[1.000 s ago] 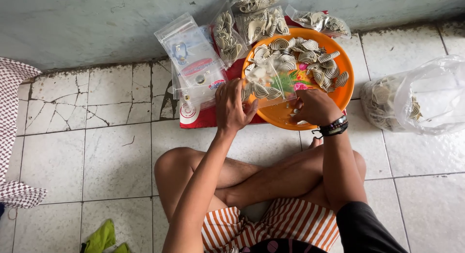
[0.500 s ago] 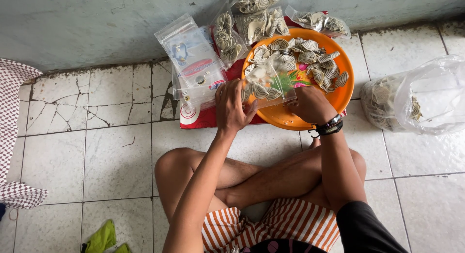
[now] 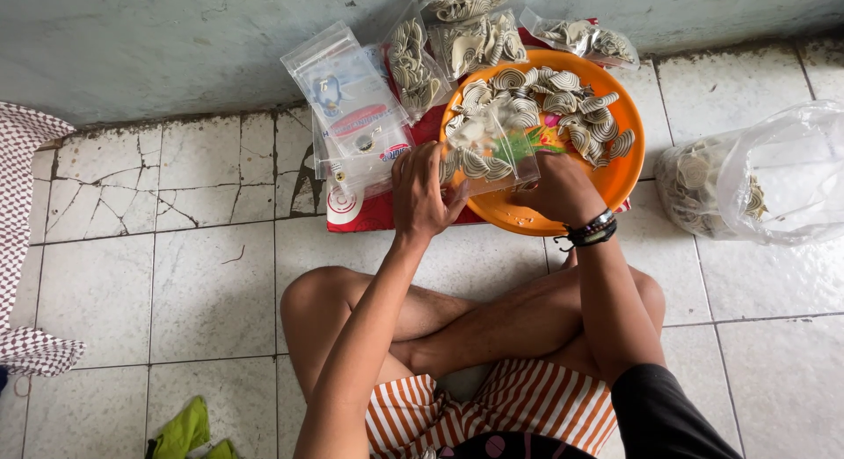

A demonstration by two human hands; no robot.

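I sit cross-legged on a tiled floor. An orange round tray point(image 3: 621, 169) in front of me holds several spiral-patterned crackers point(image 3: 576, 107). My left hand point(image 3: 422, 191) and my right hand point(image 3: 556, 188) together hold a small clear plastic bag point(image 3: 489, 151) over the tray's near side. The bag has some crackers inside and a green and pink printed label. My right wrist wears dark bracelets point(image 3: 591, 231).
A stack of clear empty bags point(image 3: 347, 107) lies left of the tray on a red cloth point(image 3: 387, 214). Filled cracker packets point(image 3: 457, 37) lean against the wall behind. A large clear sack of crackers point(image 3: 747, 182) sits at right. Checked cloth point(image 3: 22, 186) and a green item point(image 3: 180, 433) lie at left.
Both hands stay on the small bag over the tray; my right hand has shifted slightly toward the bag's edge. Nothing else has moved.
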